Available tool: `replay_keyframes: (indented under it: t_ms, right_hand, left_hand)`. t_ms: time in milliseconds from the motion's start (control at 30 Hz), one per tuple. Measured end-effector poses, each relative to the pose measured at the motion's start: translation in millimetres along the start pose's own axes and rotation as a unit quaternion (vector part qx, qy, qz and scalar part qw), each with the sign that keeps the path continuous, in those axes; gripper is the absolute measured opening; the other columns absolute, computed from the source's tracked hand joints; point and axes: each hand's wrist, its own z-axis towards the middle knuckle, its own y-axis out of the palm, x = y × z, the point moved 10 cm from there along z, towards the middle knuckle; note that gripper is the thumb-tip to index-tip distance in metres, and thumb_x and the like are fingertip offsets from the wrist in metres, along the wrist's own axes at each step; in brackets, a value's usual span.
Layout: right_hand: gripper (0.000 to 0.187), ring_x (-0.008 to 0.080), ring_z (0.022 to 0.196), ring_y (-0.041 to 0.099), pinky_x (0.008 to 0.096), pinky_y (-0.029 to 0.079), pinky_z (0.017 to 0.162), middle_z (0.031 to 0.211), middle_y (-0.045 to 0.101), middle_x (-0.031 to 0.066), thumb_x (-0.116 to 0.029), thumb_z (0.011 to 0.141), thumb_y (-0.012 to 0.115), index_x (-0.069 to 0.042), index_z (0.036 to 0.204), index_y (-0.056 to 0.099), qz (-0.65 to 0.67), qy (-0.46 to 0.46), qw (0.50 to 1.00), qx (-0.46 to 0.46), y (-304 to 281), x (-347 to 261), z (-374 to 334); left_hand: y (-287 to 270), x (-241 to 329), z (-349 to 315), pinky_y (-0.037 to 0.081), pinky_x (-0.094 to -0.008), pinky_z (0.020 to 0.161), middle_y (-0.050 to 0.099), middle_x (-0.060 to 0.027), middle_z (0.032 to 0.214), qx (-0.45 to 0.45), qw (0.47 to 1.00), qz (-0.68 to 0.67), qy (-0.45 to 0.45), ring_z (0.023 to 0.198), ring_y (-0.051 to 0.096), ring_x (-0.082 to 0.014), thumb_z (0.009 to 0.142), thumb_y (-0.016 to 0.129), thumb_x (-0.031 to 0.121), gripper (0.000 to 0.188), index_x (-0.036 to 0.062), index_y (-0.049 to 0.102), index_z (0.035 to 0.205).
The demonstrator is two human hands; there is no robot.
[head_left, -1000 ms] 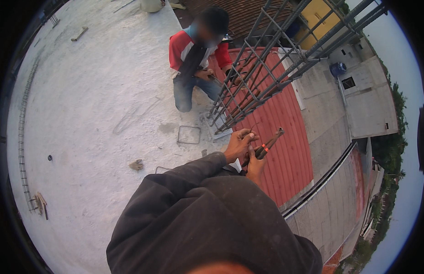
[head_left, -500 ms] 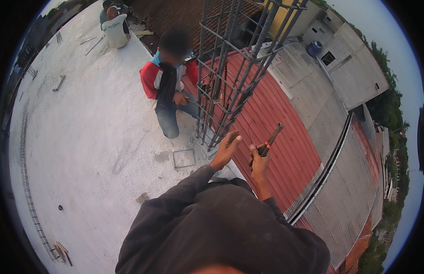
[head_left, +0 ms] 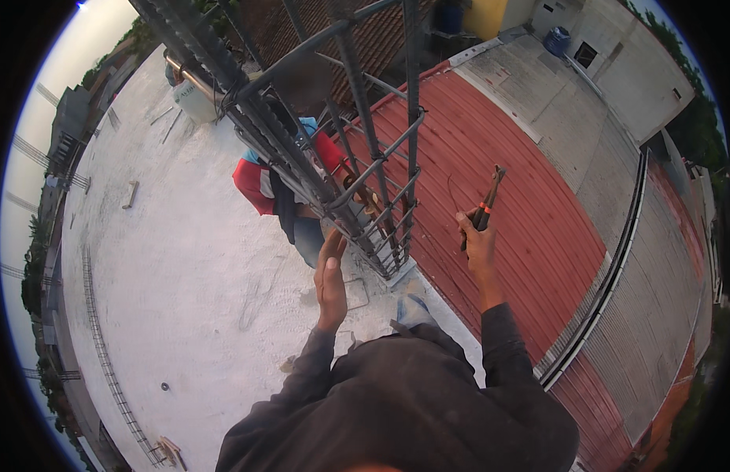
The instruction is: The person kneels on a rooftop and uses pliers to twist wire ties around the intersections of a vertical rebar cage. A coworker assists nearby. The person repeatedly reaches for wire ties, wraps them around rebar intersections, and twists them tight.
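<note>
My left hand (head_left: 331, 275) is raised with its fingers stretched out, just left of the rebar column (head_left: 369, 134). Whether its fingertips touch the bars I cannot tell. To the right of the column, my right hand (head_left: 479, 245) grips a pair of pincers (head_left: 484, 211) with orange bands on dark handles, jaws pointing up and away. A thin wire (head_left: 451, 189) rises curving from beside its thumb and fingers. The column is built of upright ribbed bars with tied hoops, and it leans across the upper view. Its foot stands at the slab's edge.
Behind the column crouches a co-worker (head_left: 255, 182) in a red and white top, partly hidden. A square hoop (head_left: 355, 294) lies on the pale slab (head_left: 184, 299). Beyond the slab edge at right is a red metal roof (head_left: 491, 149). Another person (head_left: 195, 102) sits far left.
My hands have moved apart, the left one to the column's left side, the right one outward with the pincers. My view has shifted, so the column looks larger and now hides part of the co-worker.
</note>
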Motion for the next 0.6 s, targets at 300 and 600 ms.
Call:
replay_keyframes:
  t_ms: [300,600]
  right_hand:
    - [0.021,0.007,0.066,0.058,0.0268,0.047,0.061,0.075,0.062,-0.0028,-0.023,0.1,0.082,-0.009,0.096,0.067,-0.004,0.029,0.992,-0.127,60,8,88]
    - [0.022,0.0091,0.073,0.062,0.0288,0.049,0.067,0.08,0.066,-0.0003,-0.022,0.098,0.083,-0.006,0.099,0.067,-0.001,0.115,0.983,-0.144,48,77,104]
  left_hand:
    - [13,-43,59,0.021,-0.0471,0.135,0.023,-0.0168,0.18,-0.127,0.975,-0.048,-0.176,0.167,0.022,-0.0301,0.11,0.046,0.063,0.09,0.0038,0.023,0.174]
    - [-4,-99,112,0.051,-0.045,0.111,0.052,-0.0202,0.161,0.053,0.925,0.208,-0.315,0.14,0.06,-0.0302,0.111,0.061,0.045,0.069,0.0079,0.043,0.166]
